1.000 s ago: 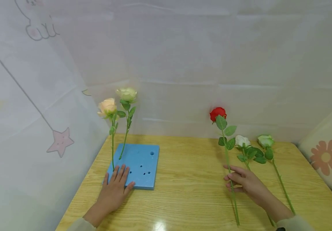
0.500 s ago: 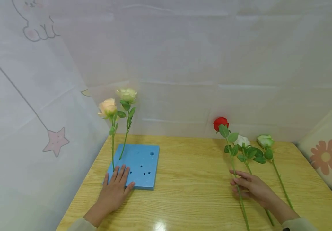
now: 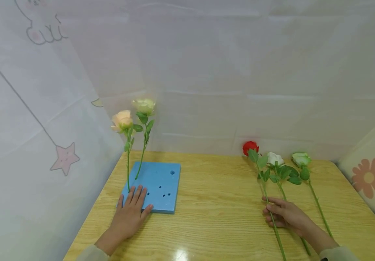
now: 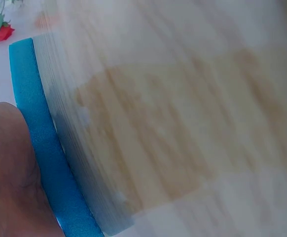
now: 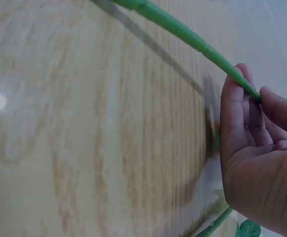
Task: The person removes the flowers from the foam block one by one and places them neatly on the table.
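My left hand point(image 3: 128, 217) lies flat with spread fingers on the front left corner of a blue foam board point(image 3: 156, 172). In the left wrist view only the board's side point(image 4: 42, 123) and part of that hand show. Two roses stand in the board: a peach rose point(image 3: 122, 121) and, behind it, a pale yellow-green rose point(image 3: 144, 107). At the right, my right hand point(image 3: 285, 215) pinches the stem of a red rose point(image 3: 250, 148) between thumb and fingers. The right wrist view shows this green stem point(image 5: 183, 34) a little above the table, its shadow apart from it.
A white rose point(image 3: 275, 159) and a light green rose point(image 3: 301, 159) lie on the wooden table point(image 3: 213, 224) at the right, the white one's stem partly behind my right hand. Several holes dot the board. Printed cloth point(image 3: 200, 72) hangs behind and at both sides.
The red rose has come down and slightly right in my right hand, its bloom now lower and closer to the white rose. My left hand stays on the board.
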